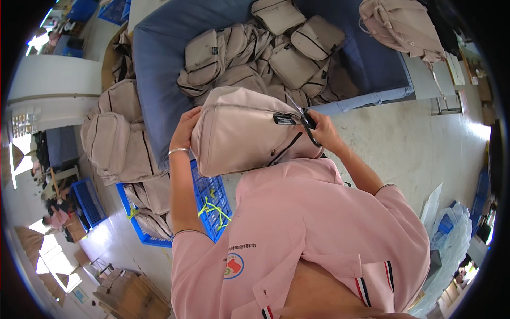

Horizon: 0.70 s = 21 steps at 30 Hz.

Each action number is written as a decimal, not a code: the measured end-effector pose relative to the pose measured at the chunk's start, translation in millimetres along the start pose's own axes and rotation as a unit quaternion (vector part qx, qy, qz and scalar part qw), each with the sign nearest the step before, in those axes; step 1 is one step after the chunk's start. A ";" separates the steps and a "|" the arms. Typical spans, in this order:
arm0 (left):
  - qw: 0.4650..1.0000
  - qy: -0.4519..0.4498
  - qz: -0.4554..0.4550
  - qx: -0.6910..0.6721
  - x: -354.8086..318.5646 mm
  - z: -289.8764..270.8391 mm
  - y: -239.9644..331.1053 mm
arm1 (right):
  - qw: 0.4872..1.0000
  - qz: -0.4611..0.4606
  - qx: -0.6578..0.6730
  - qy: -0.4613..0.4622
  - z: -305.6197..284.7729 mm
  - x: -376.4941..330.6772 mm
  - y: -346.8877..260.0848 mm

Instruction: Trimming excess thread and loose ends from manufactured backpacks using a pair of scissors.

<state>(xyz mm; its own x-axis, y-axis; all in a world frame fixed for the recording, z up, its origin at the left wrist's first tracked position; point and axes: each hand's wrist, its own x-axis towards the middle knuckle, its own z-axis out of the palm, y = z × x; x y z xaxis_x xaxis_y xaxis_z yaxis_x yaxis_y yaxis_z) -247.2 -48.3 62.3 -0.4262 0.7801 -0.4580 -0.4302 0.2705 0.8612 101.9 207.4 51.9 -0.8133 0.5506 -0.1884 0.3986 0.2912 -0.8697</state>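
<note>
A beige backpack is held up in front of my chest. My left hand grips its left edge, the fingers partly hidden behind the fabric. In my right hand is a pair of black-handled scissors, fingers closed around the handle. The blades point up and left, beside the bag's right end and close to a small black label on it. Below the label runs a dark zipper. I cannot tell whether the blades touch the fabric.
A large blue fabric-lined bin with several beige bags stands ahead. More beige bags are piled at the left, over a blue plastic crate. Another beige backpack is at the far right. Clear plastic wrap lies at the right.
</note>
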 end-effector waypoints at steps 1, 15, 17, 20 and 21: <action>1.000 -0.008 0.001 0.002 -9.5 12.7 13.4 | 1.000 0.002 -0.002 0.008 0.7 -5.0 -2.2; 0.825 0.058 0.386 0.409 -147.6 164.9 67.5 | 0.913 -0.070 0.208 0.343 -18.3 -35.9 -53.0; 0.843 -0.003 0.348 0.411 -116.6 184.8 -3.6 | 0.921 0.073 0.251 0.289 -9.1 -57.1 -29.4; 0.883 -0.053 0.267 0.381 -79.6 189.0 -102.1 | 0.924 0.167 0.236 0.250 7.1 -84.2 -11.4; 0.889 -0.048 0.262 0.374 -71.9 188.5 -121.6 | 0.920 0.172 0.253 0.245 12.7 -92.8 -6.4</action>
<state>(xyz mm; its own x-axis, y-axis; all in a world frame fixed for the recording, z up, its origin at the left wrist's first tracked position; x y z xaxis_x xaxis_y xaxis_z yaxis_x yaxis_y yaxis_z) -14.2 -30.9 32.1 -0.3272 0.9442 0.0383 0.4709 0.1278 0.8729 169.5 144.5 69.2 -0.3389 0.8645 -0.3712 0.2473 -0.2988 -0.9217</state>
